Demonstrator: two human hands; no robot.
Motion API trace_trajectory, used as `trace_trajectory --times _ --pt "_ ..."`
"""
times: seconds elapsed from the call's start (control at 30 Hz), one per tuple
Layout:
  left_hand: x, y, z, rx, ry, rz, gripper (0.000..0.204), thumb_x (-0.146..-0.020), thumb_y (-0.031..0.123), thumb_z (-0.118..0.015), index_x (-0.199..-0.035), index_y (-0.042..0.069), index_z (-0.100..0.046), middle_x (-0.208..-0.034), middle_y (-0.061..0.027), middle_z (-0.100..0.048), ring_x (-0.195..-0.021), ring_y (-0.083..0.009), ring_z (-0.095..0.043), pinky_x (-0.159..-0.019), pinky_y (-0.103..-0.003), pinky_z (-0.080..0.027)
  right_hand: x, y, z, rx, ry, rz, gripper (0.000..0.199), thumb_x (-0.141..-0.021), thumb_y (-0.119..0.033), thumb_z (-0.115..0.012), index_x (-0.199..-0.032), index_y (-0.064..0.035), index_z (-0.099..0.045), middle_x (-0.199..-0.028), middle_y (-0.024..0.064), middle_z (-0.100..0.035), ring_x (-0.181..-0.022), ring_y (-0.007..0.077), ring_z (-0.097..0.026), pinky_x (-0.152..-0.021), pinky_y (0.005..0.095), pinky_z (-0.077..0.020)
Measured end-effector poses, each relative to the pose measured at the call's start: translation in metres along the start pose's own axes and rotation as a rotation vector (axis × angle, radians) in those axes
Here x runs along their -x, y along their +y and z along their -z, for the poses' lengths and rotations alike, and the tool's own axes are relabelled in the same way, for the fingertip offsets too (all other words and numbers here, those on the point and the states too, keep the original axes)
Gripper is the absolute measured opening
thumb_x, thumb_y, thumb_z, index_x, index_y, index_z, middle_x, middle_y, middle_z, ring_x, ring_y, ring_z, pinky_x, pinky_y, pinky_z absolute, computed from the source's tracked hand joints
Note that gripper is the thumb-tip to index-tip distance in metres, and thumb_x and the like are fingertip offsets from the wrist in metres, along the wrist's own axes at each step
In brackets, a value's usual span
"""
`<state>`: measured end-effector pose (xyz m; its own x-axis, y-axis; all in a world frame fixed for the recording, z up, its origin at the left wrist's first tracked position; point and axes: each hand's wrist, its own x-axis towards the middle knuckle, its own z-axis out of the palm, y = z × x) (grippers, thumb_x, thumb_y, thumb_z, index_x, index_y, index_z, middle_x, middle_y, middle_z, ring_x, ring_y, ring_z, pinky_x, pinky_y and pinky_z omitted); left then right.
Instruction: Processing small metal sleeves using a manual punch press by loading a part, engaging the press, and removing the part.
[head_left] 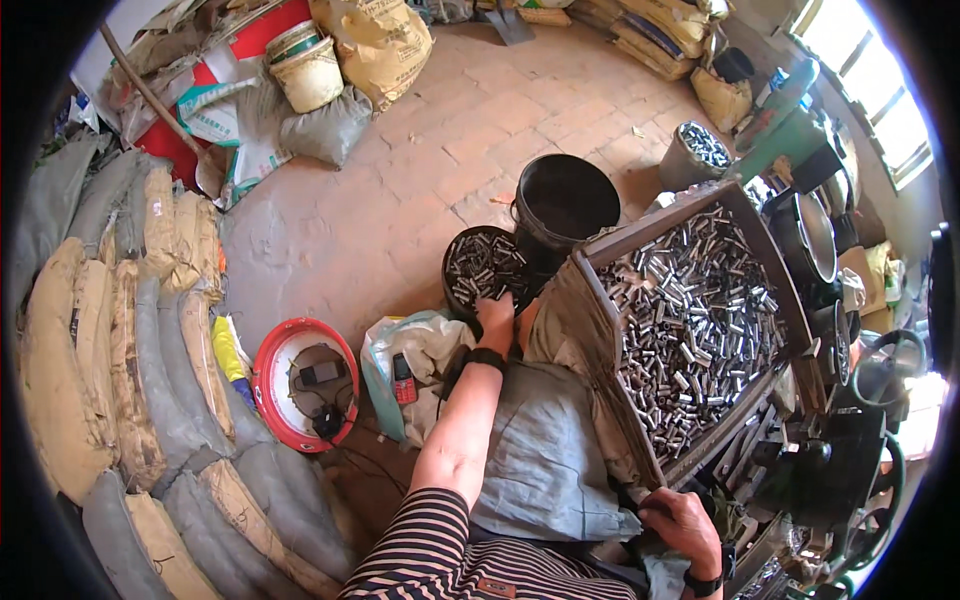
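My left hand [493,318] reaches into a round black tub [449,283] filled with short metal tubes [487,262]. Its fingertips are down among the pieces, so I cannot see whether it grips any. My right hand [685,530] is beside the near corner of a wooden tray [690,463], its fingers curled in. What they close on, if anything, is hidden. Many loose short metal cylinders [690,340] lie heaped in the tray. Grey-blue cloth [545,450] spreads between my arms, over my lap.
An open black bucket [568,200] stands beyond the tub. A red-rimmed basin [262,375] holds dark devices with cords. Beside it, a red phone [404,380] rests on a white bag [430,345]. Stacked sacks [150,350] line the left; machinery with handwheels [885,370] stands right.
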<state>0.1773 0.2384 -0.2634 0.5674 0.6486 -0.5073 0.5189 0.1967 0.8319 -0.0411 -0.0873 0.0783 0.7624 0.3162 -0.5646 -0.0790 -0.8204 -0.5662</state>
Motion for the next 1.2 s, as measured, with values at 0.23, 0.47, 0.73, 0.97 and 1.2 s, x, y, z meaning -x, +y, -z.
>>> trace_trajectory --times 0.23,0.47,0.73,0.97,1.2 --pt "0.03 0.041 0.008 0.115 -0.183 0.024 0.071 -0.076 0.028 -0.069 -0.125 -0.015 -0.041 -0.124 -0.0336 -0.05 -0.116 -0.0423 -0.051 -0.099 -0.042 -0.039 -0.019 -0.04 0.012 -0.119 -0.062 0.058 0.019 -0.08 -0.015 -0.069 -0.092 0.0001 -0.065 -0.075 0.015 -0.066 -0.066 0.0285 -0.066 -0.061 0.0328 -0.0496" --pt "-0.019 0.057 0.109 0.354 -0.177 -0.096 0.032 -0.087 0.021 -0.06 -0.109 -0.002 -0.061 -0.098 -0.0094 -0.066 -0.084 -0.0171 -0.06 -0.074 -0.033 -0.049 -0.035 -0.044 0.003 -0.325 -0.077 0.137 0.021 -0.08 -0.017 -0.07 -0.091 0.0 -0.066 -0.076 0.0122 -0.067 -0.067 0.0233 -0.066 -0.062 0.0298 -0.0495" --pt "-0.09 -0.013 0.105 -0.085 -0.046 -0.054 0.045 -0.079 0.021 -0.061 -0.111 -0.011 -0.057 -0.11 -0.0258 -0.062 -0.101 -0.0331 -0.061 -0.084 -0.04 -0.047 -0.041 -0.054 -0.003 -0.357 -0.117 0.213 0.022 -0.082 -0.018 -0.07 -0.093 0.0009 -0.066 -0.077 0.0103 -0.068 -0.07 0.0201 -0.066 -0.067 0.0282 -0.0502" --pt "-0.086 0.004 0.083 -0.473 -0.275 -0.024 0.046 -0.075 0.025 -0.067 -0.104 -0.01 -0.062 -0.108 -0.0294 -0.063 -0.103 -0.0401 -0.062 -0.084 -0.043 -0.05 -0.05 -0.062 -0.01 -0.453 -0.177 0.072 0.025 -0.081 -0.018 -0.073 -0.094 0.0024 -0.066 -0.079 0.0111 -0.068 -0.071 0.0184 -0.065 -0.068 0.0281 -0.0498" --pt "-0.144 -0.04 0.118 -0.33 -0.594 -0.13 0.042 -0.08 0.013 -0.062 -0.119 -0.002 -0.056 -0.098 -0.0065 -0.064 -0.084 -0.0157 -0.059 -0.072 -0.03 -0.049 -0.066 -0.076 -0.011 -0.474 -0.201 0.236 0.026 -0.082 -0.018 -0.072 -0.094 0.004 -0.065 -0.082 0.0123 -0.068 -0.077 0.0205 -0.066 -0.07 0.03 -0.0498"
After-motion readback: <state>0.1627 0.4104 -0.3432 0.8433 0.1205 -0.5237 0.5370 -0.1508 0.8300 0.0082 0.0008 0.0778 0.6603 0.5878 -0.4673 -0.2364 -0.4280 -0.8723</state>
